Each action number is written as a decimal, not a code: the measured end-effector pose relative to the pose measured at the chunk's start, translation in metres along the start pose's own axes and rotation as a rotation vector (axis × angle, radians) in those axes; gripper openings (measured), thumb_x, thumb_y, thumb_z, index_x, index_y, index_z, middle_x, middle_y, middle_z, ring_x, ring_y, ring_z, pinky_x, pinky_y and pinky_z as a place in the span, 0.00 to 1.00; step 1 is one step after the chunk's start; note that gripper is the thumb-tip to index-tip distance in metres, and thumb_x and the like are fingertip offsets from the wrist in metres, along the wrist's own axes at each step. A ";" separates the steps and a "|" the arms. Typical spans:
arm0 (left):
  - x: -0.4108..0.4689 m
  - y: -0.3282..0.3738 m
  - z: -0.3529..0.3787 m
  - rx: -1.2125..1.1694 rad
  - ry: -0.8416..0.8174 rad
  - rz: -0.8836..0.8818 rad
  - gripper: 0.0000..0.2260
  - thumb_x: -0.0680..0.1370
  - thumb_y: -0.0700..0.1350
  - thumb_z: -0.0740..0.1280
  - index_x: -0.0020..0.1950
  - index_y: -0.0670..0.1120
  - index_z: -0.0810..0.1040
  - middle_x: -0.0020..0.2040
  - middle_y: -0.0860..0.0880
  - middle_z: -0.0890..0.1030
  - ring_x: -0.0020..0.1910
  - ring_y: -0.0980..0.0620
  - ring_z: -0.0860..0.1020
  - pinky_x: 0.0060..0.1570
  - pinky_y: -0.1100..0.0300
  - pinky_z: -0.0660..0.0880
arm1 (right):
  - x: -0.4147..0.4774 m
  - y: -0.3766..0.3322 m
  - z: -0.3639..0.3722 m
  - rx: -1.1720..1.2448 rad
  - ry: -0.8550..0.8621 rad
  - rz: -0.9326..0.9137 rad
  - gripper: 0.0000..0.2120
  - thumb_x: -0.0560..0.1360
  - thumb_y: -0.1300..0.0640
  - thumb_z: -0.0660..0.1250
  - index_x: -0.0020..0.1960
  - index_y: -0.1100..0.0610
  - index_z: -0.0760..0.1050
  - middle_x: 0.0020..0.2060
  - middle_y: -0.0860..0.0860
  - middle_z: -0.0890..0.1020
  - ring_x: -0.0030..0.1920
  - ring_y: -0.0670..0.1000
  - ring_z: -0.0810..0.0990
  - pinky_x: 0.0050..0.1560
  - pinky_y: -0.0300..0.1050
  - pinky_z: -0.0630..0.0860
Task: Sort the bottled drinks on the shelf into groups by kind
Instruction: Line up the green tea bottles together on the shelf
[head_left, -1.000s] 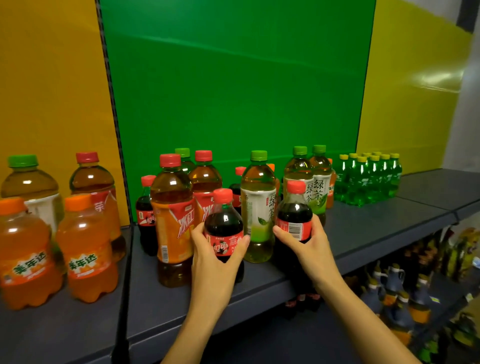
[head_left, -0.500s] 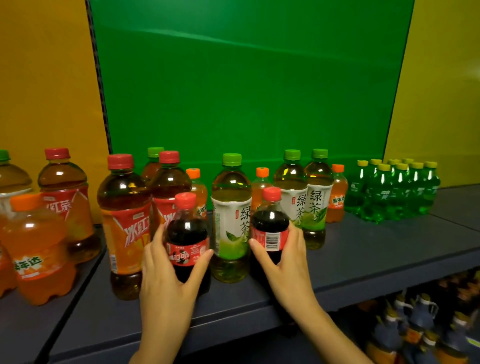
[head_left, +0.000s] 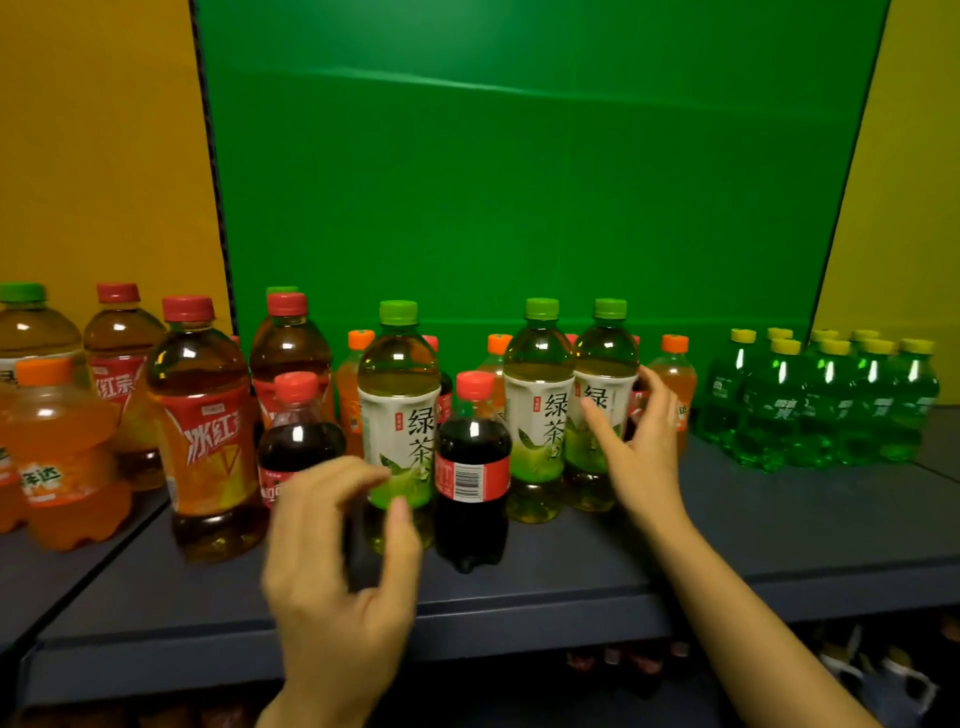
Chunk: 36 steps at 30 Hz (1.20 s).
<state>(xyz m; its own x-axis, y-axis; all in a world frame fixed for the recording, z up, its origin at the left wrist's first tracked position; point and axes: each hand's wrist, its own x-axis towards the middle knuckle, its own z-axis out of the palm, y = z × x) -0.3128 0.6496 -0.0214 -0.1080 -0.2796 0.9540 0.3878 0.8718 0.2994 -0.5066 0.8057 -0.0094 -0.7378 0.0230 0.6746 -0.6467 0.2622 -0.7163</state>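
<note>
There are three red-capped iced tea bottles (head_left: 200, 415), five green-capped tea bottles (head_left: 398, 415), two cola bottles (head_left: 472, 467) in front with others half-hidden behind, at least four orange soda bottles (head_left: 57, 452) and roughly eight green soda bottles (head_left: 779, 415).

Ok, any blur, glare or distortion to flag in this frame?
Head view: left hand motion-blurred, right hand sharper; white glare spots on bottle shoulders, e.g. the front green tea bottle; wide-angle lens tilts the green back panel's edges.

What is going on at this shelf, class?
A person is sorting bottled drinks on a shelf. The left hand hovers, holding nothing, before a small cola bottle and the front green tea bottle. The right hand reaches, fingers spread, beside the rightmost green tea bottle toward the back row. The kinds stand mixed.
</note>
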 end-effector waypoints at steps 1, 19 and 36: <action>-0.003 0.008 0.009 -0.062 -0.046 0.004 0.09 0.73 0.43 0.62 0.51 0.41 0.74 0.48 0.51 0.73 0.48 0.59 0.72 0.51 0.70 0.69 | 0.001 0.006 0.003 0.044 -0.052 0.035 0.39 0.68 0.43 0.70 0.72 0.53 0.56 0.68 0.51 0.67 0.68 0.50 0.67 0.68 0.50 0.66; 0.008 0.039 0.175 0.059 -0.206 -0.561 0.45 0.69 0.44 0.72 0.75 0.39 0.44 0.76 0.42 0.50 0.76 0.46 0.51 0.71 0.58 0.55 | -0.011 0.029 -0.038 0.156 -0.107 0.175 0.19 0.71 0.53 0.71 0.57 0.52 0.66 0.49 0.47 0.77 0.50 0.48 0.76 0.53 0.46 0.72; -0.002 0.048 0.159 -0.144 -0.340 -0.672 0.24 0.63 0.47 0.76 0.51 0.48 0.65 0.44 0.53 0.73 0.45 0.52 0.74 0.44 0.56 0.74 | -0.029 0.017 -0.071 0.195 -0.055 0.232 0.16 0.67 0.47 0.72 0.52 0.49 0.73 0.44 0.40 0.79 0.51 0.49 0.79 0.51 0.47 0.75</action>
<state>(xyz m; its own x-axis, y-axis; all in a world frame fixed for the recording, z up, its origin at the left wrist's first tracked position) -0.4393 0.7559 -0.0069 -0.6297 -0.5715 0.5262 0.2521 0.4904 0.8343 -0.4826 0.8777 -0.0284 -0.8760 0.0075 0.4822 -0.4807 0.0661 -0.8744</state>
